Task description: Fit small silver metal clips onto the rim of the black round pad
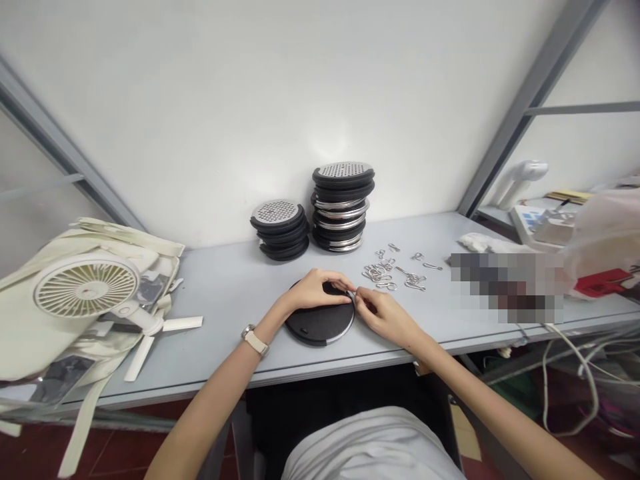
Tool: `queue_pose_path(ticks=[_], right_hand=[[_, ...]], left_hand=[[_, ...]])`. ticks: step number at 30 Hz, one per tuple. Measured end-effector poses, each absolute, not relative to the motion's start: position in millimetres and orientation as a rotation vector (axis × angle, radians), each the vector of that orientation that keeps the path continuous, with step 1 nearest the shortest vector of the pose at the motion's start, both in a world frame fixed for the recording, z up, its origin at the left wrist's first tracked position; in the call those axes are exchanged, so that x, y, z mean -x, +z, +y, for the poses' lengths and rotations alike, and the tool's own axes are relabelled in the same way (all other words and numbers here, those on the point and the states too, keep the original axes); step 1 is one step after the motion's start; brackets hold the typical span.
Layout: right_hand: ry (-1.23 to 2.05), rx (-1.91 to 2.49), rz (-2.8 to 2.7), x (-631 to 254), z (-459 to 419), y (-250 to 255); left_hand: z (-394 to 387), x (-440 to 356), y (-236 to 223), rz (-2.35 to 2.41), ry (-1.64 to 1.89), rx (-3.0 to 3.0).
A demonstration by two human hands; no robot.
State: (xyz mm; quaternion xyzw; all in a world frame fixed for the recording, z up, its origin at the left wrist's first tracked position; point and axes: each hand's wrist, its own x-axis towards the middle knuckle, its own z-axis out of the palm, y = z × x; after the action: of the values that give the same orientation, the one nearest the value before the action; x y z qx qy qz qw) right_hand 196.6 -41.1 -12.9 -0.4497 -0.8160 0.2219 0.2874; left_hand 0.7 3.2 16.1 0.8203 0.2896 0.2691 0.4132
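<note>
The left hand (320, 291) bends over a flat, round black disc (323, 323), thumb and fingers a bit apart. The right hand (383, 317) nearly pinches at its right edge. I can't tell what either grips. Shiny bent metal clips (379, 273) lie near. Behind, a short stack (281, 233) and tall stack (343, 208) have holey tops.

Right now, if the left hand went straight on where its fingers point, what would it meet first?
Most likely the right hand, whose fingertips lie just beyond those of the left hand, near the edge of the black disc; whether they already touch is unclear.
</note>
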Motion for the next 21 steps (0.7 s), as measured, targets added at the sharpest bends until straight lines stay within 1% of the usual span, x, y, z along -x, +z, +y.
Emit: queue_pose_path(ticks=[6,13,21], right_hand=[[0.605,1.175,-2.180,-197.3,-39.7,-15.9],[0.570,1.165,-2.234,-197.8,-38.2,-14.9],[0.618,1.112,-2.212,-198.3,-38.7,-14.2]], left_hand=[[2.4,-1.7,16.6,0.741,0.653,-2.038],[1.3,-2.0,20.2,0.791,0.670,-2.161],[4.0,-0.9,14.2,0.700,0.676,-2.022]])
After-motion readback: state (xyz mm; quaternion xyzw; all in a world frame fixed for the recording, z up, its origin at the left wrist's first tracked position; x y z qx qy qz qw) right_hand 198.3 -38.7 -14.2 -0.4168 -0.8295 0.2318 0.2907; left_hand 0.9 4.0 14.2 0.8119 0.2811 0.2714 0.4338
